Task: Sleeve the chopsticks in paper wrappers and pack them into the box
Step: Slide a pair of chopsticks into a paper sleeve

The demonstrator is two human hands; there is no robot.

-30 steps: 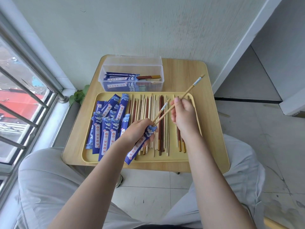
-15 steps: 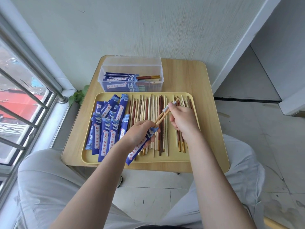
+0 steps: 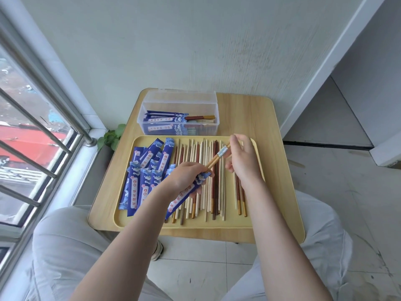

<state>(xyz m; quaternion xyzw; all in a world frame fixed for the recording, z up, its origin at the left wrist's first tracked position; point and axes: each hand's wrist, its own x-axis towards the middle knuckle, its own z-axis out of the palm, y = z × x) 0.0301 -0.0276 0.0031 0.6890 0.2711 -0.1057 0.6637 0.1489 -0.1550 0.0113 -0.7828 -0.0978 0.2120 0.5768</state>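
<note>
sliding deeper than before, chopsticks into left hand's wrapper

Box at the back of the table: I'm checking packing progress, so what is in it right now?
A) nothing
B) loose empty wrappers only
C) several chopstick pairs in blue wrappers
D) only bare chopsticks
C: the clear box holds blue wrappers with chopstick ends sticking out of them on the right.
</note>
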